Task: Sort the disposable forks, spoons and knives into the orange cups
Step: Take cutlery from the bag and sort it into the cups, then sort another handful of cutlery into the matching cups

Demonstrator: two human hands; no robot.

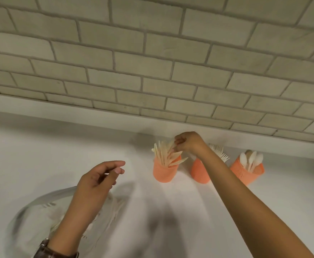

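1. My right hand (187, 144) pinched a knife (171, 146) standing in the leftmost orange cup (163, 172); my left hand (98, 179) hung loose, empty, above the bowl (46, 196).
2. I judged it light, stiff, slick — best pinched mid-handle.

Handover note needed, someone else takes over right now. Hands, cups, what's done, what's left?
Right hand: pinches a knife over the knife cup, leftmost.
Left hand: open, holds nothing, above the glass bowl.
Fork cup in the middle, spoon cup on the right; all three are partly filled.
Left: drop this knife in. The bowl is blurred but seems to hold more cutlery to sort.
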